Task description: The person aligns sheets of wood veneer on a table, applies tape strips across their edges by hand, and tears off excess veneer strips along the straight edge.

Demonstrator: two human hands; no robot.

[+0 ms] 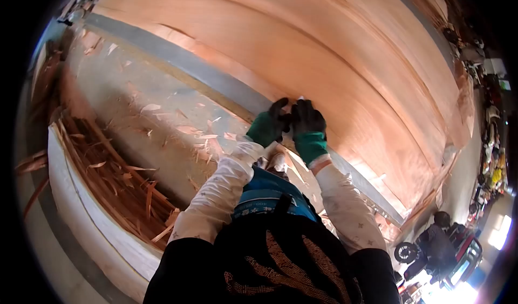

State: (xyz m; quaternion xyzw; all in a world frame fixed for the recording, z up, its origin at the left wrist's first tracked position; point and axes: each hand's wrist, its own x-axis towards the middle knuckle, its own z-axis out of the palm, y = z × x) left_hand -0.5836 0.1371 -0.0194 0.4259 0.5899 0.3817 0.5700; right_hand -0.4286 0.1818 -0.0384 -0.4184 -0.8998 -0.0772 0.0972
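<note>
My left hand (268,125), in a green and black work glove, is at the near edge of a stack of wood veneer sheets (345,72). Its fingers curl inward, and what they pinch, if anything, is hidden. Close beside it, my right hand (309,128), gloved the same way, lies on the veneer with its fingers stretched forward. A tiny white spot shows at the right fingertips; I cannot tell what it is. The sheets are thin, reddish-tan and wavy. Below them runs a grey table edge (216,79).
Veneer scraps (202,147) litter the floor at left. A white curved bin (81,207) holds reddish wood strips (129,190). A dark motorbike or scooter (431,250) stands at lower right, and clutter (488,142) lines the right side.
</note>
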